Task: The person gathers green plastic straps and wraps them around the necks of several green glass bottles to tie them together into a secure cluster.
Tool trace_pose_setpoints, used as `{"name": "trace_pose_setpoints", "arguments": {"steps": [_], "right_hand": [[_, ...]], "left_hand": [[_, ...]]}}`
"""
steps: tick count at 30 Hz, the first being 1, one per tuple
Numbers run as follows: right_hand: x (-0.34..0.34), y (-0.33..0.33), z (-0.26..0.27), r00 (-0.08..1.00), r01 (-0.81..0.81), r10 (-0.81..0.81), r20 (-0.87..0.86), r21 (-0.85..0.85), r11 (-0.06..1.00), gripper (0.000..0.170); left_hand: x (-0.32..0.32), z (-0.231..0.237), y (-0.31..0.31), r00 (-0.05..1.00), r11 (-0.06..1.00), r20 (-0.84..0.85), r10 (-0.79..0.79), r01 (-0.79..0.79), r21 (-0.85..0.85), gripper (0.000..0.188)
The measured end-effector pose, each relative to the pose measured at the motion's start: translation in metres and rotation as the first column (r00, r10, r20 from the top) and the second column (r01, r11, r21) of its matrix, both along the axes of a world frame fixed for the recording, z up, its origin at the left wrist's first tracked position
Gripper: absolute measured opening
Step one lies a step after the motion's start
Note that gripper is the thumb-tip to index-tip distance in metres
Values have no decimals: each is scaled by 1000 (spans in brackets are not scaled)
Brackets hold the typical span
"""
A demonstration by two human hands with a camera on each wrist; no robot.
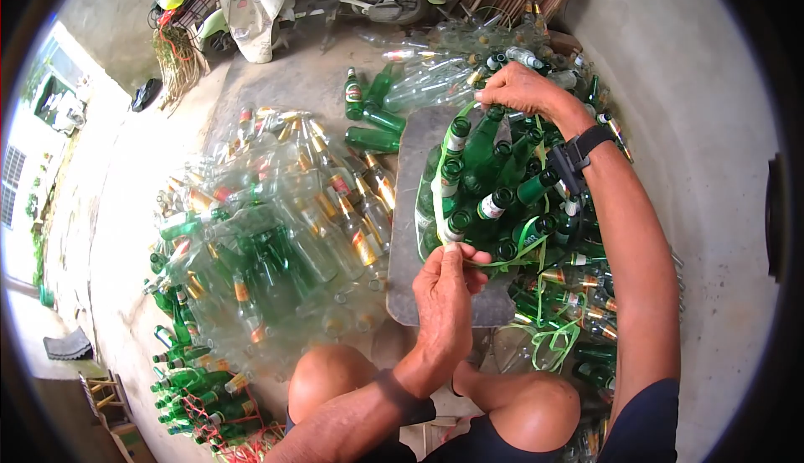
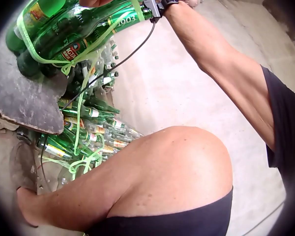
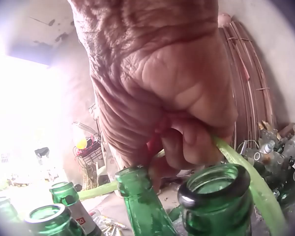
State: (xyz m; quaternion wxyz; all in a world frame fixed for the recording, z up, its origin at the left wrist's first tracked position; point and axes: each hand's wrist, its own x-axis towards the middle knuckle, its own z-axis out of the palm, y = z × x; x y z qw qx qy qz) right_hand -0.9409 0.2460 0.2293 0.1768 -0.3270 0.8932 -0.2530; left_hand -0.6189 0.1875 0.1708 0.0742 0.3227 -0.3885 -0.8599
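A cluster of green bottles (image 1: 494,170) stands upright on a dark board (image 1: 406,220), with a light green strap (image 1: 442,182) running around it. At the near side of the cluster, my left hand (image 1: 448,295) pinches the strap between thumb and fingers. My right hand (image 1: 523,90) grips the strap at the far side, above the bottle necks. In the right wrist view the curled fingers of my right hand (image 3: 162,98) hold the strap (image 3: 253,182) just over the open bottle mouths. The left wrist view shows the strap (image 2: 64,63) low around the bottles (image 2: 73,39), with a knot.
Clear bottles (image 1: 301,212) lie piled on the left, green bottles (image 1: 193,396) at lower left. More bottles (image 1: 435,77) lie beyond the board and along the right wall (image 1: 695,128). Loose green strap (image 1: 557,341) trails near my knee. A wheel (image 1: 389,2) stands at the back.
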Motion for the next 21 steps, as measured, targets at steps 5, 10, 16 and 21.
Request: {"name": "trace_pose_setpoints", "arguments": {"steps": [5,10,16,21], "right_hand": [[-9,12,-9,979,116,-110,170,-22,993,26],[-18,35,-27,979,68,-67,192,4,998,26],[10,59,-32,980,102,-70,185,-173,980,33],[22,74,-41,871,345,-196,450,-277,897,29]], "left_hand": [[-1,1,-1,1000,1000,3,0,0,9,27],[-3,0,-4,998,998,-26,-61,61,-14,24],[-5,2,-3,998,998,-11,-57,57,-21,24],[-4,-1,-2,997,995,-43,-70,67,-76,26]]}}
